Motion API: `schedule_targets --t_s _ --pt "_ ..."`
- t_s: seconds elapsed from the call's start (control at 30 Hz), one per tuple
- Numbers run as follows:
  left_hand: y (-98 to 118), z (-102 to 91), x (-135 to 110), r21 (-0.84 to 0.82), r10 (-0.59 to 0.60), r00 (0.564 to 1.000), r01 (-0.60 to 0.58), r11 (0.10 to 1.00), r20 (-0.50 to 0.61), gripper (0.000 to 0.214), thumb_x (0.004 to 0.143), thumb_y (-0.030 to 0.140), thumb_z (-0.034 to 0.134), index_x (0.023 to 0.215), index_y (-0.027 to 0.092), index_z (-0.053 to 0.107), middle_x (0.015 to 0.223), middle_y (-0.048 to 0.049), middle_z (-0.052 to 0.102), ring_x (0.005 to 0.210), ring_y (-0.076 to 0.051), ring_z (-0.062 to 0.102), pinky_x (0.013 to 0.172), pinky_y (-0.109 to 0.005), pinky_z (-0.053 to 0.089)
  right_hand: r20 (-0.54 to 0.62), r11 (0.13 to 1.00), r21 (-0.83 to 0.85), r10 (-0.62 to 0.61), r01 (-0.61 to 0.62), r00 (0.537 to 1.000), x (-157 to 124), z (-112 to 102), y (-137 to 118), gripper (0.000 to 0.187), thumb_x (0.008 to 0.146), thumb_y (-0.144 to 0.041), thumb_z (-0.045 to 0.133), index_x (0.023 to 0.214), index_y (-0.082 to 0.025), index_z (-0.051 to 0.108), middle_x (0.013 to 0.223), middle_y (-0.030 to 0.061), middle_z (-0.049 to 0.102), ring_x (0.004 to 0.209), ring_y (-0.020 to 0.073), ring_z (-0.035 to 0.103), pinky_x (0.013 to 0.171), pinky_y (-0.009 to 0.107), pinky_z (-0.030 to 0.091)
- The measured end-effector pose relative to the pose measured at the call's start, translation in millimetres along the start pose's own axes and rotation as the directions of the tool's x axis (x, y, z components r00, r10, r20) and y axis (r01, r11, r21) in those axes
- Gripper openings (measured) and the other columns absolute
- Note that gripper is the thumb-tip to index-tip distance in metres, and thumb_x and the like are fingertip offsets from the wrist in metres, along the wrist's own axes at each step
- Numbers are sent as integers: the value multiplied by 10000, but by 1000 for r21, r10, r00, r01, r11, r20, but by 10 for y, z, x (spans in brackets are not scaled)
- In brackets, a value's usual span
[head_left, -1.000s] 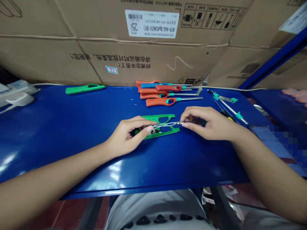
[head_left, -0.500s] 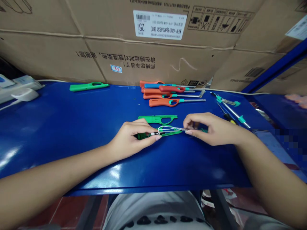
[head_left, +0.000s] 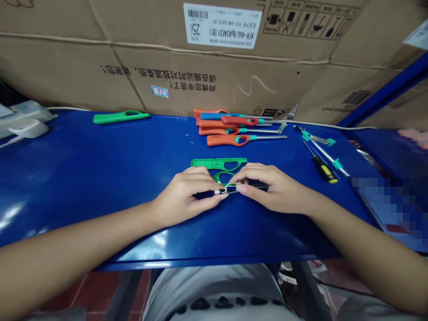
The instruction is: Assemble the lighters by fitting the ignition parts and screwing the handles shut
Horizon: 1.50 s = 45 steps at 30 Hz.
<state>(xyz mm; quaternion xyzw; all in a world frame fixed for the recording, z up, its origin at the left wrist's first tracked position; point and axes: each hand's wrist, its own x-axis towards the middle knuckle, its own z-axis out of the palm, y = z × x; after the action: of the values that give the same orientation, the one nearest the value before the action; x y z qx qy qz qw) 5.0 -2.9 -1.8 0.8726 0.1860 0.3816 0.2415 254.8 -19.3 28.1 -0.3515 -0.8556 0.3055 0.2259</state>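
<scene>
Head view: at the far left of a blue worktop (head_left: 83, 178) sits a white rounded device (head_left: 29, 128), and to its right a green lighter handle (head_left: 120, 117) lies near the back edge, just in front of a large cardboard box (head_left: 167, 62). Next comes the left hand (head_left: 190, 191), its thumb and index finger closed on the white-tipped black end of a slim wired part (head_left: 229, 191), which lies roughly level between the two hands, close above the worktop. Behind the left hand's fingers rest two green half-shells (head_left: 203, 164), the nearer one largely hidden by the hands. Farther back, a pile of orange lighters (head_left: 222, 141) with one blue lighter (head_left: 210, 117) among them lies with metal nozzles pointing right. A thin white wire (head_left: 236, 183) loops from the part toward the right hand (head_left: 277, 187), whose thumb and fingers are pinched on the part's other stretch, a dark length showing beneath the palm. Right of that hand lies a screwdriver (head_left: 326, 171) with a black and yellow handle, and just beside it a metal tube (head_left: 326, 154) with teal fittings. A flat object (head_left: 371, 200), partly pixelated, lies at the far right.
</scene>
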Motion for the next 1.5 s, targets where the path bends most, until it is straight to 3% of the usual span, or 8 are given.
schedule_targets --t_s 0.23,1.0,1.5 --pt "14 -8 -25 82 33 998 -37 996 54 70 915 200 702 950 180 760 784 -32 762 717 -156 619 708 -299 483 -122 998 48 -33 39 992 4 102 -96 91 973 -239 611 911 -198 662 872 19 683 841 143 609 815 299 469" --pt "34 -4 -34 158 64 996 -72 985 57 115 922 225 697 1005 190 769 771 -24 765 726 -157 633 673 -299 448 -101 952 -64 -305 299 947 -44 109 -115 97 931 -171 661 850 -222 675 812 -6 742 771 143 589 823 347 447" --pt "0 -35 -21 234 132 988 -147 961 79 167 944 244 676 1087 212 756 835 -23 795 764 -166 676 694 -305 472 -22 973 -66 -221 219 975 -52 120 -107 82 927 -229 699 849 -210 685 798 -14 734 783 140 589 856 350 409"
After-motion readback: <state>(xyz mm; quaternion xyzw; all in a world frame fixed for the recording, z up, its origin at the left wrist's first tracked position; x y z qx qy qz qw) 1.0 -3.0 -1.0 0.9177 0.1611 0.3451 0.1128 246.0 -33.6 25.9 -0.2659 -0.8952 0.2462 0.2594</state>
